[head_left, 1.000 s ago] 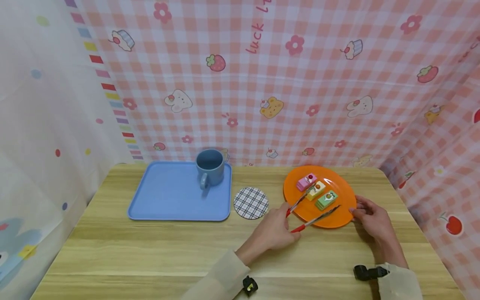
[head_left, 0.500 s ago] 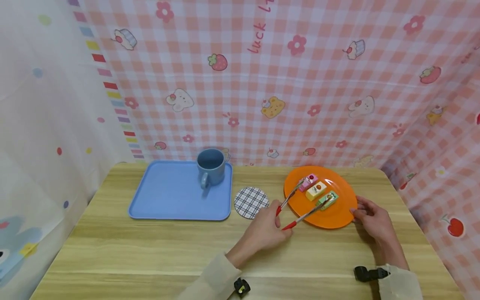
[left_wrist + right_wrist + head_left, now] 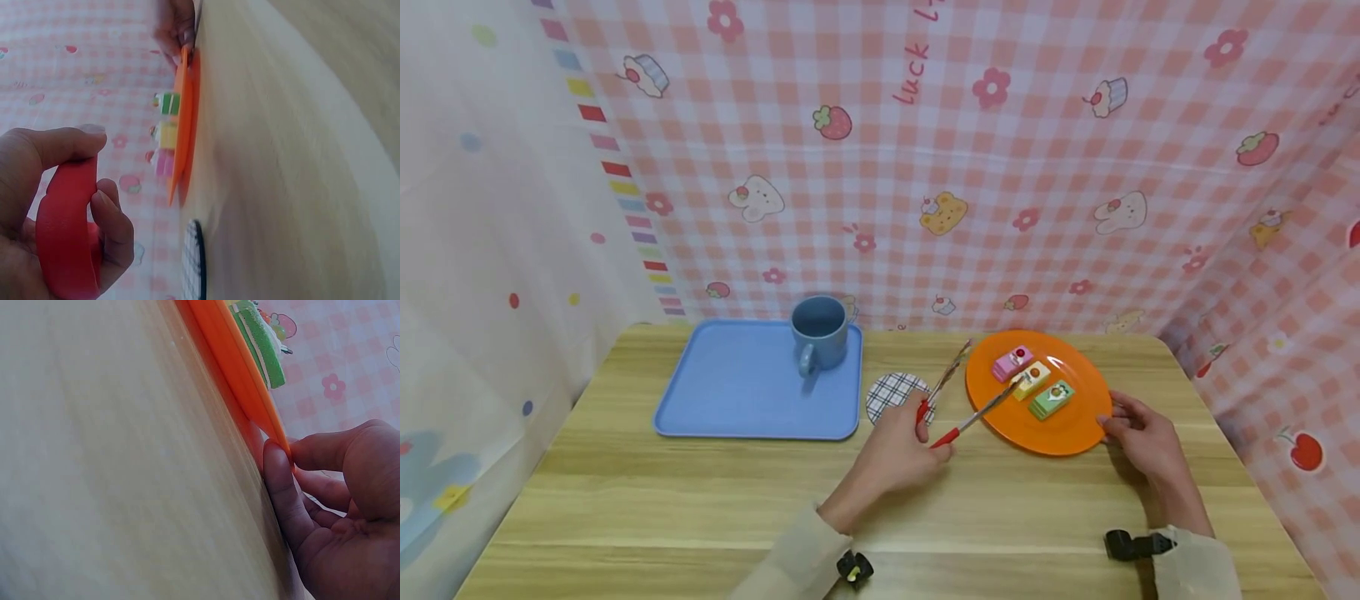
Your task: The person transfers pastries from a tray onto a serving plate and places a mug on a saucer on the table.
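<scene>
My left hand (image 3: 895, 446) holds a pair of metal tongs (image 3: 981, 413) by their red handles (image 3: 70, 231). The tongs' arms are spread with nothing between their tips; one tip is left of the plate, the other reaches over it by the yellow cake. With thumb and fingers, my right hand (image 3: 1146, 442) pinches the right rim of an orange plate (image 3: 1037, 437), as the right wrist view shows. On the plate, three small toy cake slices lie in a diagonal row: pink (image 3: 1011, 364), yellow (image 3: 1032, 379) and green (image 3: 1052, 400).
A blue rectangular tray (image 3: 737, 392) lies at the left, with a blue-grey mug (image 3: 822, 342) standing in its back right corner. Between tray and plate is a round checked coaster (image 3: 887, 396), partly behind my left hand. A pink checked cloth (image 3: 880, 167) hangs behind the wooden table.
My left hand has moved left with the tongs, away from above the cake slices and towards the coaster. The slices, the plate and my right hand have stayed in place.
</scene>
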Tool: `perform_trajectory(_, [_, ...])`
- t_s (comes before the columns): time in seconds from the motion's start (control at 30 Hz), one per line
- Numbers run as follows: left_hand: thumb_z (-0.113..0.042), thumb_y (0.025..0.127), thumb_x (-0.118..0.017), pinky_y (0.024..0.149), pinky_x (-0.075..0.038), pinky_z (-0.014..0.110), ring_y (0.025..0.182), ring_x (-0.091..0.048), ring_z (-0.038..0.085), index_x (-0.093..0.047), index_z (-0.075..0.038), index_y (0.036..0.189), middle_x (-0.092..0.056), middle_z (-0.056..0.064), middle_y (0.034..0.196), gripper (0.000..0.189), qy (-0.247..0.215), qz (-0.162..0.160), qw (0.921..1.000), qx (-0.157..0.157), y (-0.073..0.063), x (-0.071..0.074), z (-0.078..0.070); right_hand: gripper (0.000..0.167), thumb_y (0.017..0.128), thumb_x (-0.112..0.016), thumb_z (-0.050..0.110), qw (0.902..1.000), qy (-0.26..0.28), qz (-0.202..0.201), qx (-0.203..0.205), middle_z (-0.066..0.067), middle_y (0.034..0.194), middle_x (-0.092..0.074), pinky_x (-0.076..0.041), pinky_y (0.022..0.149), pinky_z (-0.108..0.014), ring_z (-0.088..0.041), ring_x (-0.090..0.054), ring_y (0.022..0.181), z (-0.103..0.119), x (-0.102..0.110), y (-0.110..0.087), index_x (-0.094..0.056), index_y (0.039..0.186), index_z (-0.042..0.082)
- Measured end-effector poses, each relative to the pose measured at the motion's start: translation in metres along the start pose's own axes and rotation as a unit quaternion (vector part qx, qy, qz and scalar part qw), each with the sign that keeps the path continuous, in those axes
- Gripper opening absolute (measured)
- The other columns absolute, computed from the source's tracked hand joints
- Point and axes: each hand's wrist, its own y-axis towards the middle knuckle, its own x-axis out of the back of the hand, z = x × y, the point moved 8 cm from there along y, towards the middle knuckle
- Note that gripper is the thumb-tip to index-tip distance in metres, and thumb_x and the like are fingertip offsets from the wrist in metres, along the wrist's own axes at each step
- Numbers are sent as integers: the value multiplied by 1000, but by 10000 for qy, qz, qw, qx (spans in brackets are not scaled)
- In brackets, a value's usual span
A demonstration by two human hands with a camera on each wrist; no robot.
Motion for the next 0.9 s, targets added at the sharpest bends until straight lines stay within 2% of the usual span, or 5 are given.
perform_trajectory(0.2, [-33,81,-85,56,-40,28,65,-51,17,-53,-10,124,-56,1,77,59,32,-156,9999,50,-2,15,6,61,104,-59,18,10000,18,-14,81,-12,126,-56,-59,76,-19,1,-61,86,2,0,0,-36,157,2])
perform_trajectory(0.33, [-34,81,-86,59,-43,28,75,-55,18,-51,-10,129,-59,2,82,64,-32,-271,9996,94,-5,25,10,61,104,-59,18,10000,17,12,86,-13,127,-56,-59,76,-19,2,-61,86,2,0,-1,-35,158,3])
perform_trajectory(0.5, [-31,81,-86,63,-45,29,81,-57,19,-53,-11,124,-61,5,84,59,-73,-471,9988,-71,-8,37,11,61,103,-59,17,9999,24,-10,158,-14,128,-56,-59,76,-19,3,-61,86,3,0,-2,-35,158,2])
perform_trajectory(0.67, [-27,80,-86,65,-45,30,78,-58,18,-53,-9,122,-64,10,83,56,-24,-679,9975,-214,-11,49,13,60,103,-59,16,9997,52,-6,218,-12,126,-56,-59,76,-19,3,-60,86,2,0,-1,-36,157,1])
perform_trajectory(0.9, [-26,79,-87,57,-40,27,66,-52,13,-54,-11,120,-62,9,80,55,-26,-924,9955,-197,-15,64,18,61,104,-60,17,9998,107,-5,154,-12,128,-54,-59,77,-19,2,-59,88,2,0,-1,-36,157,2])
